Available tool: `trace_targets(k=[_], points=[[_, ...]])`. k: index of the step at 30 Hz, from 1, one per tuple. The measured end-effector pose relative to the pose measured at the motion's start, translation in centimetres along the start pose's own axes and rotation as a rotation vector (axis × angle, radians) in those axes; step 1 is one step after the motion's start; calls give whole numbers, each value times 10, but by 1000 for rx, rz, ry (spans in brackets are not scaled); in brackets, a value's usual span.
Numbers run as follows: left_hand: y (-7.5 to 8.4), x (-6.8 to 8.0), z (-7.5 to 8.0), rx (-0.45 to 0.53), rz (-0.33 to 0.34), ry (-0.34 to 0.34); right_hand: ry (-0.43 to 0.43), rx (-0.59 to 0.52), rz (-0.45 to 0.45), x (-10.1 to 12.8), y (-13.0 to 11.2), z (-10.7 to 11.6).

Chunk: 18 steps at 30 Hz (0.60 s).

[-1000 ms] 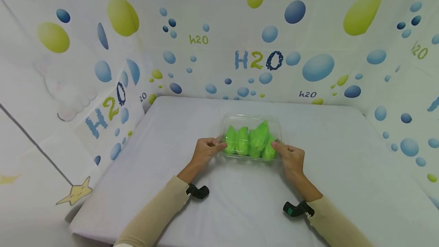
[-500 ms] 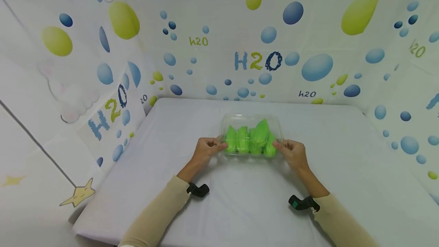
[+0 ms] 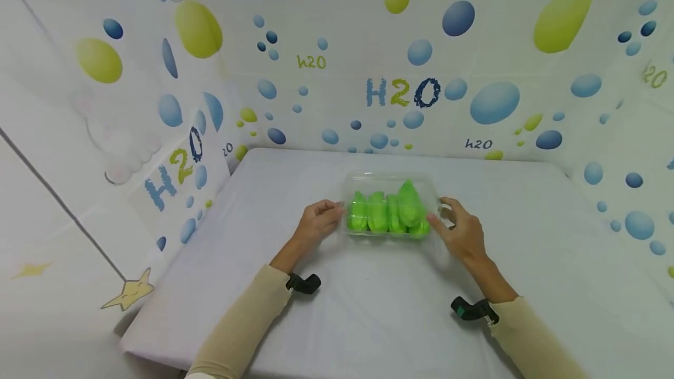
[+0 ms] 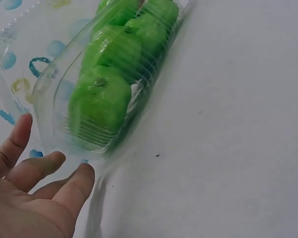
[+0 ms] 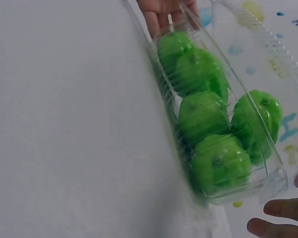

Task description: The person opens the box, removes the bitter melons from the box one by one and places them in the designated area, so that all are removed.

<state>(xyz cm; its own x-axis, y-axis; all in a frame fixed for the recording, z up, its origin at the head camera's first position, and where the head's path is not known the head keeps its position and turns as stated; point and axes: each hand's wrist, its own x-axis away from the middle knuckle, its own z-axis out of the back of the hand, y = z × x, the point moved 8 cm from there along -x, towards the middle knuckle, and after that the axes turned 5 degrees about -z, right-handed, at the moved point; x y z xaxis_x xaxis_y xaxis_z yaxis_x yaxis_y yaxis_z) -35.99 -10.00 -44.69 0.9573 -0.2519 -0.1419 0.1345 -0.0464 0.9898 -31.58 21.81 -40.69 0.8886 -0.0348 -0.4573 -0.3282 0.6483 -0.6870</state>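
Note:
A clear plastic clamshell box lies on the white table, filled with several green peppers. My left hand is at the box's left end, fingers relaxed, tips at or just off the plastic. My right hand is at the right end with fingers spread, holding nothing. The left wrist view shows the peppers behind ribbed plastic and my left hand open just beside the box. In the right wrist view my right fingertips sit slightly off the box corner.
Curtains printed with blue and green bubbles close off the table at the back, left and right. The table's front left corner drops off near a yellow star. Black wrist mounts hang just above the cloth.
Both hands pinched the box ends earlier; now the fingers have let go and opened. The box lies slightly farther back, and the right hand has moved back along its right end.

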Motion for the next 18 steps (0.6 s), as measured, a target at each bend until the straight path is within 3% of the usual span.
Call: trace_targets(k=[4, 11, 14, 18], points=[[3, -6, 8, 140, 30, 35, 18, 71, 56, -9, -6, 6], [5, -28, 17, 262, 61, 107, 31, 161, 134, -30, -25, 16], [3, -36, 19, 207, 85, 140, 43, 193, 162, -40, -33, 21], [-1, -46, 20, -11, 143, 178, 77, 218, 186, -56, -41, 27]])
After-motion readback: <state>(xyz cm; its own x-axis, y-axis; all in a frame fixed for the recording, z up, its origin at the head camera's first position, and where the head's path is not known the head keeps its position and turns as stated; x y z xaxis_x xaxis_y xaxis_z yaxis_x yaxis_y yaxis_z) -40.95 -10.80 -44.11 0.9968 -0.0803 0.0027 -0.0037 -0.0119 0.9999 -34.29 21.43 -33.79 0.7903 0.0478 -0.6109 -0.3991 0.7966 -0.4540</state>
